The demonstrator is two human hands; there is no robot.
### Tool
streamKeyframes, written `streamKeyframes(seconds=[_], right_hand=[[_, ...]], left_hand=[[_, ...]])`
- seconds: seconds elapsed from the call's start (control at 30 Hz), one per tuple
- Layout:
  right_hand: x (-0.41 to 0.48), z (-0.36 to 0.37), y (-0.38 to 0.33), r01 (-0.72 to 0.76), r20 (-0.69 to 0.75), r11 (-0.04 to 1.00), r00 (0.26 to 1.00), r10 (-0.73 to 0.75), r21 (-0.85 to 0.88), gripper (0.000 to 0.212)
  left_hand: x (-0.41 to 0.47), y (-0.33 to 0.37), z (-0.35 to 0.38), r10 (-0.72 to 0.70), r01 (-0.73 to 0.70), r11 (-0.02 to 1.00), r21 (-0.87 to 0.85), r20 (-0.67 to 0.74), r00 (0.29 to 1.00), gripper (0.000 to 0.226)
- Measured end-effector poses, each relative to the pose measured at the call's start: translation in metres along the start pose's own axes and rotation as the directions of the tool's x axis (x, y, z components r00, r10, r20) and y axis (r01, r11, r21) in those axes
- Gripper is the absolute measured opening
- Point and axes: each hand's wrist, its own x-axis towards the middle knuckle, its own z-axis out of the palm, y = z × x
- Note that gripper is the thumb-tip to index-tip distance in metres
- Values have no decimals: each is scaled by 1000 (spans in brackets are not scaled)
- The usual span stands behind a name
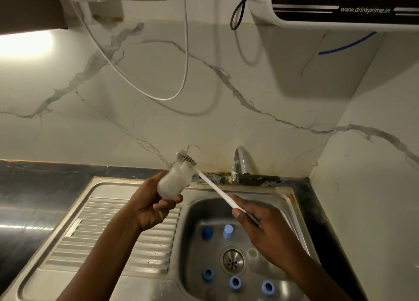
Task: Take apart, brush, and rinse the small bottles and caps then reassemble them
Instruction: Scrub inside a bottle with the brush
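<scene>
Head view only.

Left hand (151, 206) grips a small translucent bottle (173, 182) low on its body, fingers curled round the base end, thumb across the front. It is held up over the near-left rim of the sink (292, 201), mouth pointing up and away from the camera.

Right hand (260, 227) pinches the white handle of the bottle brush (215, 190) between thumb and fingers, clamped near the handle's lower end. The grey bristle head (187, 159) sits at the bottle's mouth. It looks laid across the rim, not down the bore, but I can't tell how far in it is.

Key relation: the brush's long axis runs from the mouth down and right to the right hand, crossing the bottle's axis at an angle. My read is that we're mid-brush on this bottle. To scrub inside, the handle has to swing into line with the neck, or the left hand has to tip the mouth toward the right hand.

Five blue caps (235, 282) lie loose in the basin around the drain (232, 260). Tap (242, 162) shows no water running.
</scene>
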Motion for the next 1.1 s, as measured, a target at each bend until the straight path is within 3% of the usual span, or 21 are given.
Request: streamKeyframes(seconds=[0.2, 0.37, 0.43, 0.53, 0.67, 0.8, 0.93, 1.1], right_hand=[[6, -12, -11, 63, -86, 995, 994, -70, -78, 44], [1, -28, -3, -3, 17, 1000, 1000, 2, 11, 83], [1, -32, 1, -36, 99, 999, 995, 33, 25, 74], [0, -38, 3, 6, 111, 999, 994, -2, -36, 80], [-1, -45, -2, 46, 186, 993, 982, -25, -111, 39], [3, -44, -6, 138, 254, 968, 964, -83, -210, 39], [6, -38, -9, 213, 181, 938, 969, -167, -274, 45], [8, -27, -9, 167, 139, 934, 982, -129, -314, 48]], left_hand=[[-3, 4, -5, 60, -54, 994, 93, -70, 996, 64], [-8, 17, -12, 156, -129, 980, 154, -174, 972, 67], [-8, 21, -15, 208, -167, 967, 194, -219, 953, 70], [-8, 25, -16, 277, -206, 940, 274, -255, 927, 71], [-4, 29, -9, 365, -229, 890, 393, -316, 876, 74], [1, 25, -2, 424, -238, 820, 520, -274, 863, 75], [3, 19, 3, 424, -260, 839, 478, -273, 863, 70], [10, 3, 7, 430, -282, 836, 471, -241, 870, 69]])
